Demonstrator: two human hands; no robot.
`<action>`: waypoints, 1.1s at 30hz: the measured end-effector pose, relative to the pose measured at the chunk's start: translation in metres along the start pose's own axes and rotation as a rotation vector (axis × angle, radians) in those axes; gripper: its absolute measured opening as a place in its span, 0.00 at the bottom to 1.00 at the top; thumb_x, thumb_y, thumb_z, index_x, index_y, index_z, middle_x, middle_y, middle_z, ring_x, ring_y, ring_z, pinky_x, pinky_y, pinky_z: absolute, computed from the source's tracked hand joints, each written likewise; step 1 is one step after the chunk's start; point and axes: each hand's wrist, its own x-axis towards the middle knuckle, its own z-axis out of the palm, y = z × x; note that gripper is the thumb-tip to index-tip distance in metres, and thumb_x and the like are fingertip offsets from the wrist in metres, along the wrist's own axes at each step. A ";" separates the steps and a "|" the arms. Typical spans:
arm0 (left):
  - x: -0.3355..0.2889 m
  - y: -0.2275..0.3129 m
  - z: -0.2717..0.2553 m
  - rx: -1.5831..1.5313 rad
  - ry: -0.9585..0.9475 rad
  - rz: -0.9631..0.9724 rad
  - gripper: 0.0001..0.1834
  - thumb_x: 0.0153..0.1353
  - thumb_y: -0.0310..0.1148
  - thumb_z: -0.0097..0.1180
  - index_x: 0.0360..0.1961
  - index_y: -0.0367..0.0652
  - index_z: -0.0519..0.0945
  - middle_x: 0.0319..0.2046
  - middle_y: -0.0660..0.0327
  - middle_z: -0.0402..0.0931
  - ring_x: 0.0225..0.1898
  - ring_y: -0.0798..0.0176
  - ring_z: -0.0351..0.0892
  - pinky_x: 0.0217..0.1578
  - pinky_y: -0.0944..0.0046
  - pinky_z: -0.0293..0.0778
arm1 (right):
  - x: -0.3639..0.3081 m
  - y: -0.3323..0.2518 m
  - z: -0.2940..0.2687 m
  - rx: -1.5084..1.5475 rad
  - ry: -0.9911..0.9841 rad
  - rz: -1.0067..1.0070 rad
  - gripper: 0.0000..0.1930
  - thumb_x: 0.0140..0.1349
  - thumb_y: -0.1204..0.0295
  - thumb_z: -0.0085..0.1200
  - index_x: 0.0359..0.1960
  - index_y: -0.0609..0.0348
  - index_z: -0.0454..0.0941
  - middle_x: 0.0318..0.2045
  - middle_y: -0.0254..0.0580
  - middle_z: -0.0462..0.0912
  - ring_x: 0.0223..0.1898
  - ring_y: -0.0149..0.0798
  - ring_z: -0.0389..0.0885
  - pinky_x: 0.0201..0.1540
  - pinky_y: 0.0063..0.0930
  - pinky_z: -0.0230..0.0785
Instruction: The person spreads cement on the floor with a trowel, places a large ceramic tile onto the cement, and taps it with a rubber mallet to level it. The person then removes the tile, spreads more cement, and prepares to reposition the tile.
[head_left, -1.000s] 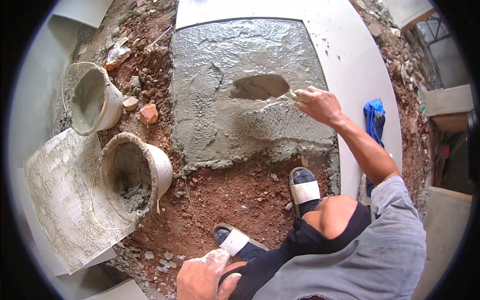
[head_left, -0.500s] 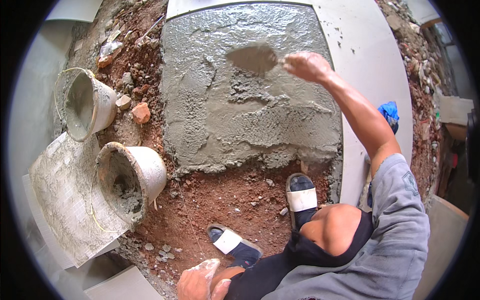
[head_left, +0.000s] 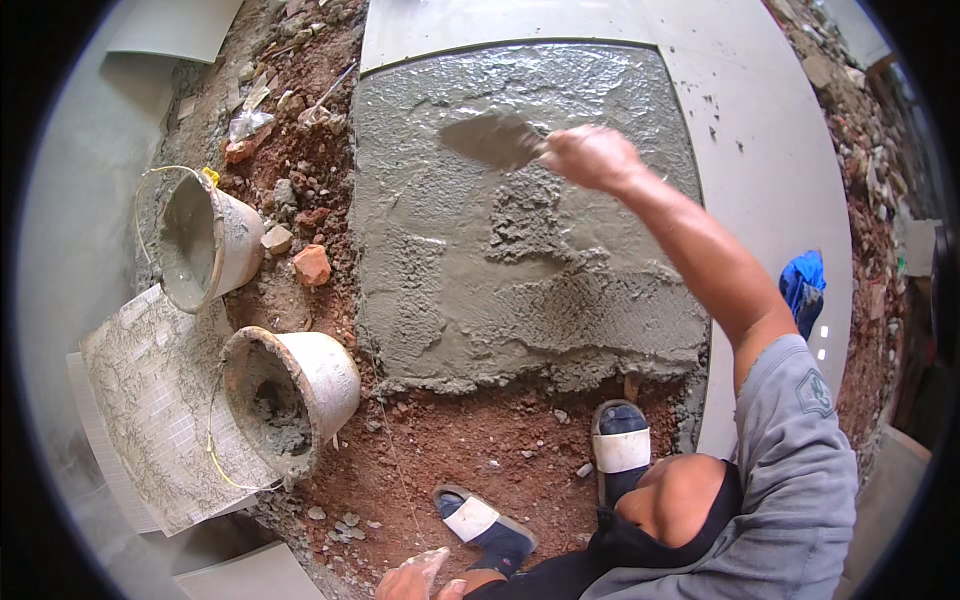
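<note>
My right hand [head_left: 592, 157] is closed round the handle of a pointed trowel [head_left: 492, 140]. The trowel's mortar-coated blade points left over the wet grey mortar bed [head_left: 420, 205]; it is slightly blurred, and I cannot tell whether it touches the surface. Below the blade the mortar has a rough, pitted patch, while the far part looks smooth and shiny. At the lower edge my left hand [head_left: 412, 576], smeared with mortar, is partly cut off by the frame. Its thumb stands apart from the other fingers, and nothing shows in it.
Two mortar-caked buckets [head_left: 338, 380] [head_left: 236, 243] lean at the left by a splattered tile sheet [head_left: 150, 400]. A brick chunk [head_left: 312, 265] lies near them. Pale large tiles [head_left: 770, 150] border the bed, with a blue bag [head_left: 802, 285] on the right. My sandalled feet stand on red soil [head_left: 400, 460].
The view has shifted, so the scene sits lower and farther right. My right hand and the trowel have moved left over the mortar. The left hand stays low.
</note>
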 end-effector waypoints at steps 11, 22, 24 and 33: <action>0.012 -0.005 -0.004 -0.005 -0.040 -0.015 0.21 0.62 0.34 0.55 0.55 0.38 0.74 0.49 0.47 0.76 0.50 0.45 0.75 0.51 0.53 0.70 | -0.071 0.076 -0.017 0.659 -0.320 0.245 0.22 0.69 0.53 0.46 0.40 0.60 0.82 0.20 0.36 0.76 0.20 0.26 0.74 0.20 0.25 0.71; 0.017 -0.004 -0.004 0.075 -0.001 0.093 0.20 0.62 0.35 0.56 0.54 0.38 0.75 0.49 0.49 0.77 0.49 0.44 0.76 0.52 0.52 0.70 | -0.232 0.013 0.047 0.389 -0.438 -0.161 0.23 0.66 0.52 0.46 0.43 0.61 0.81 0.33 0.54 0.84 0.35 0.56 0.83 0.41 0.45 0.74; 0.010 -0.007 -0.002 0.131 0.055 0.136 0.19 0.61 0.34 0.55 0.52 0.38 0.76 0.47 0.50 0.78 0.45 0.47 0.79 0.48 0.53 0.72 | -0.249 0.016 0.041 0.468 -0.432 -0.056 0.23 0.67 0.52 0.46 0.43 0.62 0.80 0.30 0.53 0.83 0.32 0.52 0.82 0.38 0.43 0.75; -0.021 -0.014 -0.003 0.060 0.069 0.191 0.22 0.53 0.37 0.63 0.47 0.36 0.78 0.41 0.49 0.79 0.41 0.46 0.78 0.42 0.53 0.72 | -0.253 -0.069 0.071 0.839 -0.378 0.324 0.25 0.69 0.50 0.43 0.50 0.61 0.76 0.31 0.48 0.80 0.35 0.39 0.79 0.37 0.39 0.73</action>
